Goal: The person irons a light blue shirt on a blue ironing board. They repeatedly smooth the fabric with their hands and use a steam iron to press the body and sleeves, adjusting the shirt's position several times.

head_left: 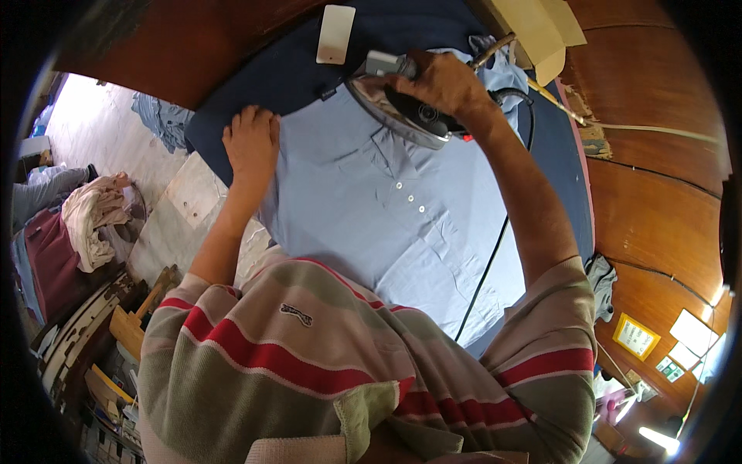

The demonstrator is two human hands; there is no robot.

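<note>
A light blue buttoned shirt [340,193] lies spread on a dark blue padded ironing surface [232,85]. My right hand [448,83] grips the handle of an electric iron [421,112], which rests over the shirt's collar area. Flat on the shirt's left edge, partly over the dark cover, lies my left hand [251,139] with its fingers stretched out and holding nothing. Small creases show near the collar and white buttons. The shirt's lower end is hidden behind my body.
A black cord [483,282] crosses the shirt's right part. At the far side lie a white card [335,35], a cardboard box [533,35] and bunched blue cloth [502,76]. Wooden panels [657,209] stand at right. Piled clothes [93,220] lie at left, above wooden slats [85,332].
</note>
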